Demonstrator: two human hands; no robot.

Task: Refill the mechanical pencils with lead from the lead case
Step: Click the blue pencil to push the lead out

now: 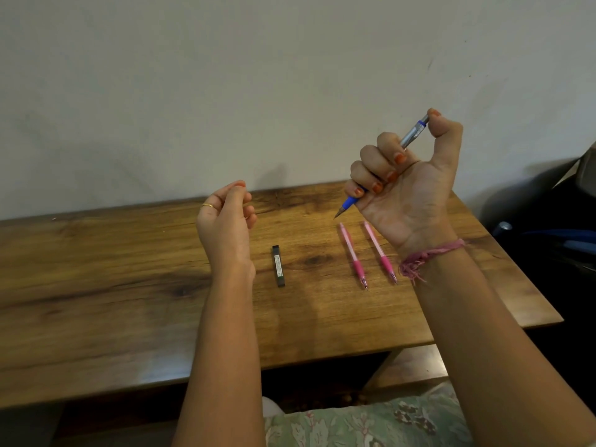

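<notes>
Near edge: floral-print garment (371,424) over the lap, below the wooden table (96,301).

Mid table, lying flat:
- Black lead case (278,266), long axis running near to far, just right of the left wrist and well apart from the right hand. The left hand is the nearer one to it.
- Two pink mechanical pencils (353,256) (380,253), side by side and parallel, tips pointing toward the person, just left of the right wrist.

Raised above the table:
- Left hand (225,221), fingertips drawn together as if pinching; whether a lead is held cannot be told.
- Right hand (406,185), fingers wrapped round a blue-grip mechanical pencil (383,166), thumb on its cap end. Pencil slants, tip down-left toward the left hand.

Far: plain wall (258,75).

Judgement: the coming move turns on the gap between the left fingertips and the pencil.
</notes>
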